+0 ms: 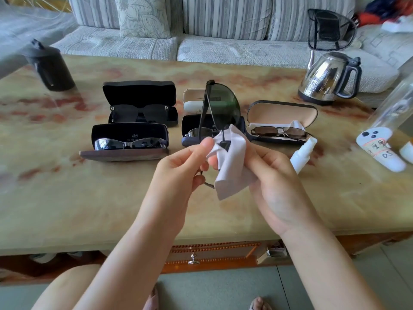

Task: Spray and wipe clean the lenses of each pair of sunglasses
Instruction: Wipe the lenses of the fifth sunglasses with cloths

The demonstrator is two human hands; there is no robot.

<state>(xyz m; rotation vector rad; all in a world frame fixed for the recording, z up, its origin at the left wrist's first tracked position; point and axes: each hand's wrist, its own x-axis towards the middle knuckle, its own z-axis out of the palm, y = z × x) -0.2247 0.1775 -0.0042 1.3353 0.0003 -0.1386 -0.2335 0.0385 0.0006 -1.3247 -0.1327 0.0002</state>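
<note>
— Above the worktop (111,209), centre, what was up?
— Sunglasses (220,108), held upright in the air in front of the middle case (190,140). One dark lens stood high; the low end was hidden in the cloth (232,168).
— Left hand (183,168)?
— Grip narrow, thumb and fingers pinching the frame low down, right beside the cloth.
— Right hand (270,175)?
— Grip wrapped round the white cloth, fingers behind it, cloth folded over the low part of the frame. Couldn't tell if it touched the lens.
— Bottle (302,153)?
— Lay on its side on the worktop, just right of the right hand, untouched.
— Other pairs?
— Four, all in open cases. Black pair (139,113) back left, mirrored pair (130,143) front left, one in the middle case partly hidden by the held pair, brown pair (279,132) right.
— Anything else?
— Kettle (328,79) far right, black jar (50,66) far left, a white labelled thing (380,153) at the right edge. Sofa (223,21) behind.
</note>
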